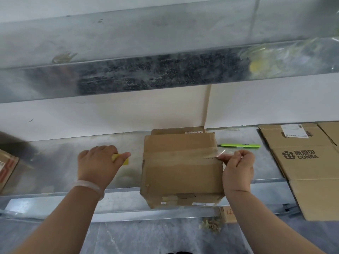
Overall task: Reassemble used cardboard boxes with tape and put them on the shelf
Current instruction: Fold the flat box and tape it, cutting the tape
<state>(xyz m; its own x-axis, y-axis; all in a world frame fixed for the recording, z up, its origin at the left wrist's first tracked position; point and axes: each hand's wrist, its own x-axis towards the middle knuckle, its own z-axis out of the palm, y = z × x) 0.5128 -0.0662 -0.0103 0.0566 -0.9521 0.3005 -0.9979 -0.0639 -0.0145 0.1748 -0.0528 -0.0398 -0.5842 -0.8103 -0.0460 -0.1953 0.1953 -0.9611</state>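
At the metal shelf's (64, 158) right end lies a stack of flattened cartons (310, 173) (one printed CONBA), and the cardboard box (179, 173) sits mid-shelf, overhanging the front edge. The left hand (97, 162) curls around a yellow object (119, 159) on the surface left of the box. The right hand (238, 167) pinches the end of the clear tape strip (176, 154) at the box's right side, with a green pen-like tool (238, 145) just behind.

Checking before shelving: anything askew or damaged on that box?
The cardboard box overhangs the metal shelf's front edge, and the tape end at its right edge is loose, pinched by the right hand. Label scraps mark its front.
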